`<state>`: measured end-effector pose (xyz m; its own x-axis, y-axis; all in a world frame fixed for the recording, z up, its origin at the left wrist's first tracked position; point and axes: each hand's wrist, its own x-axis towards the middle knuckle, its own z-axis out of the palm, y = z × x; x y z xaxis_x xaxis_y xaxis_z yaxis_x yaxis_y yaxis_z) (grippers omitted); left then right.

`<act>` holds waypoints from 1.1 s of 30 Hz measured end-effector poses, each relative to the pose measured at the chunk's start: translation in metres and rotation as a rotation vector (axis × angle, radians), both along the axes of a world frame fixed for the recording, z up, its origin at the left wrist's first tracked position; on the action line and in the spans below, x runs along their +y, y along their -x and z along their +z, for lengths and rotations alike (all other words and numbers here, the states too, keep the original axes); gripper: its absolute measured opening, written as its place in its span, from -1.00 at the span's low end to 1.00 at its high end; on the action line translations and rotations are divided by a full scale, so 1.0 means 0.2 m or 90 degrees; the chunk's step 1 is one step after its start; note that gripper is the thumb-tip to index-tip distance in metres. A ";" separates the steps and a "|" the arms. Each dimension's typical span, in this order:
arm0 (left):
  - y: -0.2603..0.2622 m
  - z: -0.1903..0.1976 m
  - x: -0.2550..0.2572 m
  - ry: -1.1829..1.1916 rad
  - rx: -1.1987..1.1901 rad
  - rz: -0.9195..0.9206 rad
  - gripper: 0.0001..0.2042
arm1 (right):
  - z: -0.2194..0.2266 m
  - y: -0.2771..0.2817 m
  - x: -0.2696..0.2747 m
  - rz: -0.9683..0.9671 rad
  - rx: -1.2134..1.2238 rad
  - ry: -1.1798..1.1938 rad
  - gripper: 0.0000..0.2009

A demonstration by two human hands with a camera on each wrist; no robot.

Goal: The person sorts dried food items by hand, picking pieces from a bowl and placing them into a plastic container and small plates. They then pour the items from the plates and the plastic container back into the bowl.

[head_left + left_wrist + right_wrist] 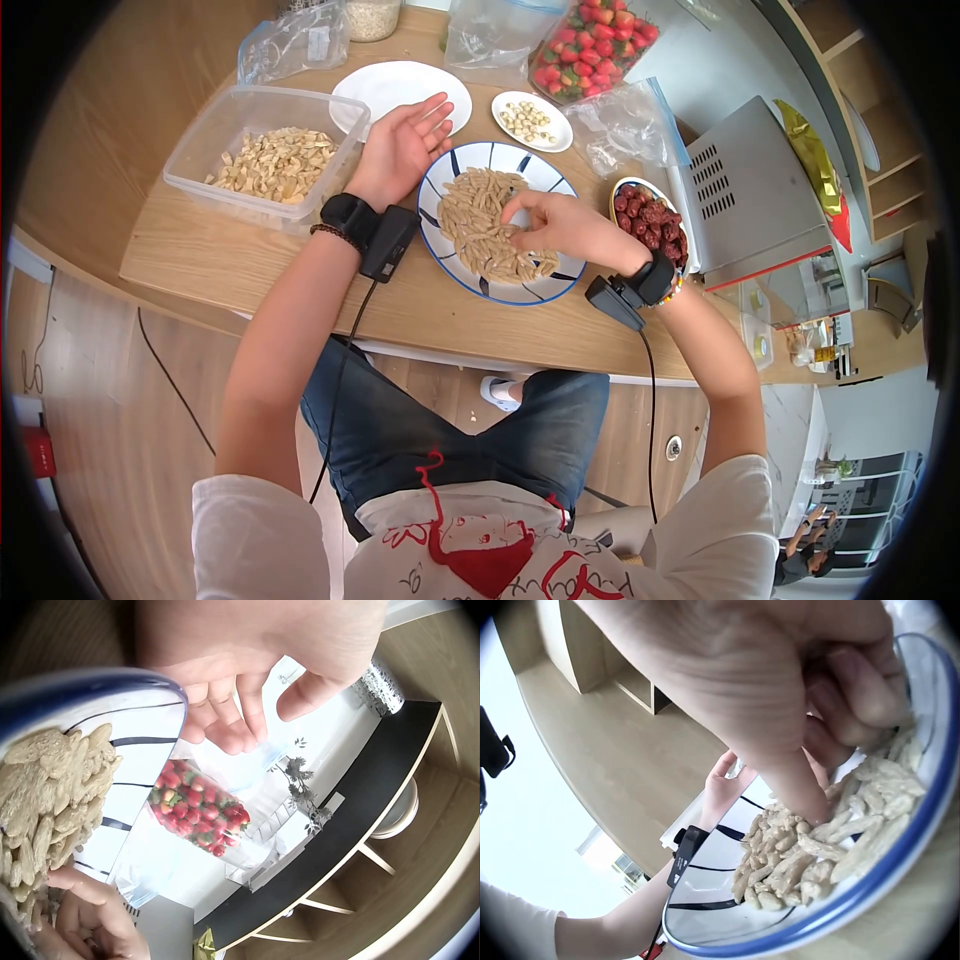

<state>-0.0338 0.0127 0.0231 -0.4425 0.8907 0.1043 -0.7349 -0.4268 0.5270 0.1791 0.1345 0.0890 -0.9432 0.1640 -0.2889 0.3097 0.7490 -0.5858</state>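
Note:
A blue-rimmed plate (440, 262) holds a pile of pale tan, spindle-shaped dried roots (480, 215). Over the right side of this pile is my right hand (572, 232), its fingers curled and the thumb and index fingertips down among the roots. In the right wrist view, the thumb (799, 787) presses into the pile, and the roots between the fingertips are partly hidden. My left hand (398, 150) hovers at the plate's upper left, palm turned up, its fingers loosely bent and holding nothing. The left wrist view shows those relaxed fingers (225, 724) beyond the plate's rim.
Left stands a clear plastic box (190, 180) with pale dried slices. Behind are a white plate (375, 82), a small dish (562, 133) of whitish pieces and a bag of strawberries (590, 50). Right are a bowl of red dates (650, 220) and a grey metal appliance (750, 175).

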 end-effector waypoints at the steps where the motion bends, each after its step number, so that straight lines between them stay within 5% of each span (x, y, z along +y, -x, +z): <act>1: 0.00 0.00 0.00 -0.001 -0.002 0.000 -0.59 | 0.02 0.00 -0.02 0.012 -0.011 -0.006 -0.74; 10: 0.00 0.00 0.00 0.005 -0.002 -0.002 -0.59 | 0.07 -0.05 -0.06 0.048 -0.076 0.000 -0.77; 23: 0.00 0.00 0.00 0.010 0.006 0.002 -0.58 | 0.09 -0.03 0.06 -0.026 0.038 -0.047 -0.84; 26: 0.01 -0.01 0.00 0.001 0.004 -0.002 -0.58 | -0.03 -0.02 0.07 0.024 0.072 0.050 -0.83; 33: 0.01 -0.01 0.00 0.000 0.000 -0.002 -0.59 | 0.03 0.00 0.04 -0.009 0.013 -0.058 -0.81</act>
<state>-0.0352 0.0131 0.0220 -0.4400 0.8920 0.1040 -0.7360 -0.4245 0.5273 0.1795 0.1421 0.0946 -0.9460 0.2030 -0.2529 0.3099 0.7952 -0.5211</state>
